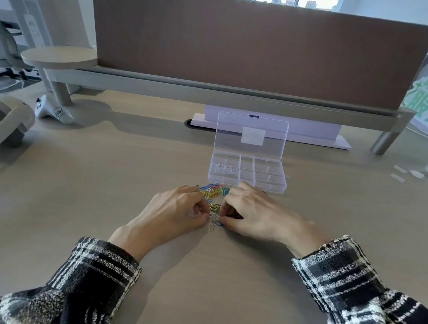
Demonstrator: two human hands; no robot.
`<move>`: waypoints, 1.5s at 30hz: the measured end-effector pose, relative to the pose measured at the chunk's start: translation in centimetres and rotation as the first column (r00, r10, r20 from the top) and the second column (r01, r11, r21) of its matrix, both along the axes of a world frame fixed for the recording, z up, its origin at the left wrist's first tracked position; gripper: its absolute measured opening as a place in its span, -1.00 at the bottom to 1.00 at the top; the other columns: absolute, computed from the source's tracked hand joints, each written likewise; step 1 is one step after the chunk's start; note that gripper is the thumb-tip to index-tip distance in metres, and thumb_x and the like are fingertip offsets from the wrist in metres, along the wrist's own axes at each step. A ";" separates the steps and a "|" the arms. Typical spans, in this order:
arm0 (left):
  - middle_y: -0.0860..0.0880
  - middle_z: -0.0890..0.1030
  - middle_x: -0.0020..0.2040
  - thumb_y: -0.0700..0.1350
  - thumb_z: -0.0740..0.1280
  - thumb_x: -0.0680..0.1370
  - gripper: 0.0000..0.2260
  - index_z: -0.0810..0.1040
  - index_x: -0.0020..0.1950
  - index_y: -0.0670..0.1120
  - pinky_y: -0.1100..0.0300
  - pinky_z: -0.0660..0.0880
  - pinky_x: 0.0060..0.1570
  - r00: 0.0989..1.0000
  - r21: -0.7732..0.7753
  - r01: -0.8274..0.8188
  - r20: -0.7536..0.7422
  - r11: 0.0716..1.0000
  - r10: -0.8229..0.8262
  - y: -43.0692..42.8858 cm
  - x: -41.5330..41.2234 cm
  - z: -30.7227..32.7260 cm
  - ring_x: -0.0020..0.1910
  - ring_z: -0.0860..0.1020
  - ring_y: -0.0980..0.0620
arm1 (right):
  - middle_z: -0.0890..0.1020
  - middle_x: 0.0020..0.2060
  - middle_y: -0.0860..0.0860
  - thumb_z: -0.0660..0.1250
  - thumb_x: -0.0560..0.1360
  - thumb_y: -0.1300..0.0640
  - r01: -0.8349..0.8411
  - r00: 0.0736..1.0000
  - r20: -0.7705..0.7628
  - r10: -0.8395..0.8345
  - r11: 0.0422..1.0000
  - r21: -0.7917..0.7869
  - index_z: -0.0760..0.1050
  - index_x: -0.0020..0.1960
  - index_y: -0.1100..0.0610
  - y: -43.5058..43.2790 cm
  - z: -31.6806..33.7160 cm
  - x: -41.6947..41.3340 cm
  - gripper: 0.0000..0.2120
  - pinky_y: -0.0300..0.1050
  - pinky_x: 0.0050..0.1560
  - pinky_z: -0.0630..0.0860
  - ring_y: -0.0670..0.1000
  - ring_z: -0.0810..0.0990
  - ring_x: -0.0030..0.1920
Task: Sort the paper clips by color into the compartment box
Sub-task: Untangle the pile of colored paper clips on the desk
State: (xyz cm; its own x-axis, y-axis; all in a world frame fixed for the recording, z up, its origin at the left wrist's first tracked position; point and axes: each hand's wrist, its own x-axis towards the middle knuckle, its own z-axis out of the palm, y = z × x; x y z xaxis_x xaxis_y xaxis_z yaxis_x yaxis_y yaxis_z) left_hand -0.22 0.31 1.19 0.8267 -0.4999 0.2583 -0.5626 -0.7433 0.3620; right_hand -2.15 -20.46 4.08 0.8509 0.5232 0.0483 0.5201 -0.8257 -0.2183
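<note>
Where the two hands meet at the near edge of the pile, the left hand (176, 211) curls its fingers round a silver clip (211, 216). The right hand (252, 212) pinches the same clip from the other side, as far as so small a thing can be judged. A loose clip (212, 226) lies on the desk (128, 166) just below the fingertips, a blue clip (219, 224) beside it. The paper clips (212, 191) lie heaped between the hands and the compartment box (247, 188), whose lid (252, 134) stands open, with sorted silver clips (225, 168) in its left compartment. The step looks like unhooking one clip, so slide it out sideways and gently so that linked neighbours do not follow, then carry it over the near wall to that compartment.
</note>
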 end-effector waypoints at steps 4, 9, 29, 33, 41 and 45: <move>0.18 0.50 -0.16 0.05 0.34 0.47 -0.97 0.54 -0.14 0.14 0.31 0.37 -0.26 0.999 -0.037 -0.042 -0.032 0.998 0.041 -0.3 -0.4 0.0 -0.14 0.42 0.23 | 0.42 -0.19 -0.22 0.32 0.54 -0.04 0.010 1.000 -0.003 -0.010 0.996 0.092 0.54 -0.04 0.01 -0.2 -0.1 -0.2 -0.87 -0.21 0.04 0.37 -0.16 0.33 -0.02; 0.23 0.54 -0.14 0.05 0.36 0.49 -0.96 0.56 -0.11 0.13 0.43 0.33 -0.25 0.995 -0.186 -0.053 -0.090 0.981 0.037 -0.4 -0.6 0.2 -0.13 0.45 0.27 | 0.54 -0.13 -0.18 0.38 0.51 -0.06 0.087 0.996 -0.036 -0.080 0.931 0.354 0.57 -0.02 -0.09 -0.4 -0.6 -0.3 -0.91 -0.19 0.03 0.46 -0.19 0.49 -0.02; 0.19 0.54 -0.02 0.13 0.30 0.55 -0.85 0.64 -0.05 0.14 0.13 0.47 -0.14 1.000 0.103 0.020 0.019 0.995 -0.023 -2.1 -0.5 1.4 0.04 0.41 0.19 | 0.61 -0.17 -0.16 0.33 0.52 0.07 0.146 0.818 0.448 -0.362 0.883 0.447 0.58 -0.11 0.06 -4.3 -3.3 -5.1 -0.91 -0.04 -0.01 0.47 -0.06 0.55 -0.07; 0.21 0.55 0.00 0.17 0.30 0.54 -0.84 0.63 -0.03 0.15 0.20 0.39 -0.18 0.999 0.103 0.045 -0.010 0.994 -0.044 -2.5 -0.4 1.7 0.03 0.42 0.22 | 0.60 -0.17 -0.18 0.30 0.51 0.04 0.173 0.822 0.416 -0.388 0.867 0.467 0.57 -0.10 0.03 -4.4 -3.4 -5.1 -0.90 -0.05 -0.02 0.47 -0.09 0.53 -0.07; 0.23 0.57 0.03 0.21 0.34 0.50 -0.79 0.61 0.03 0.15 0.19 0.42 -0.12 0.995 0.131 0.091 -0.051 0.987 -0.085 -2.9 -0.3 2.2 0.10 0.43 0.24 | 0.59 -0.16 -0.21 0.31 0.52 0.03 0.174 0.838 0.394 -0.378 0.869 0.463 0.56 -0.10 0.00 -4.5 -3.7 -5.1 -0.92 -0.04 -0.01 0.45 -0.10 0.52 -0.05; 0.20 0.57 -0.01 0.05 0.30 0.55 -0.90 0.57 0.02 0.12 0.20 0.31 -0.22 0.994 0.185 0.105 -0.016 0.977 -0.104 -3.6 -0.8 2.8 0.09 0.44 0.20 | 0.59 -0.17 -0.21 0.30 0.52 0.02 0.167 0.844 0.391 -0.369 0.871 0.461 0.55 -0.10 0.00 -4.4 -3.6 -5.2 -0.90 -0.05 -0.03 0.44 -0.12 0.51 -0.06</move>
